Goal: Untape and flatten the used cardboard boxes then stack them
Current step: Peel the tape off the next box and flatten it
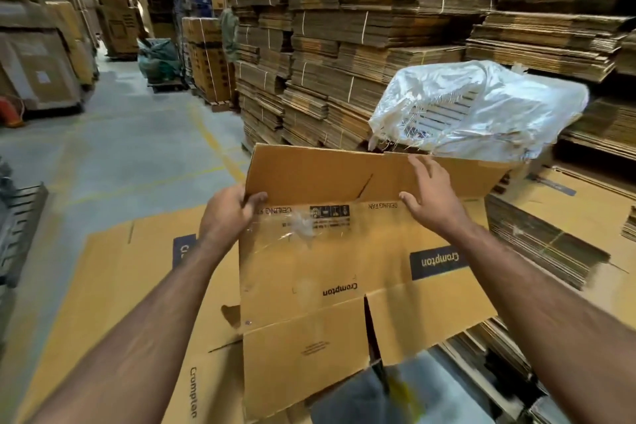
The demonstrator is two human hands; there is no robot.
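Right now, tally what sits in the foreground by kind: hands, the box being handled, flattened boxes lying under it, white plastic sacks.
Hands: 2, left hand and right hand
Held Crompton box: 1
Flattened box visible under it: 1
White plastic sack: 1
Total: 5

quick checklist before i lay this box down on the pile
1. Left hand grips the box at its left edge: ok.
2. Right hand steadies the top flap, fingers straight: ok.
3. Tape off: not ok, clear tape scrap clings near the label.
4. Box flat: cannot tell, bottom flaps splay apart.
5. Landing spot: ok, flattened box lies below left.
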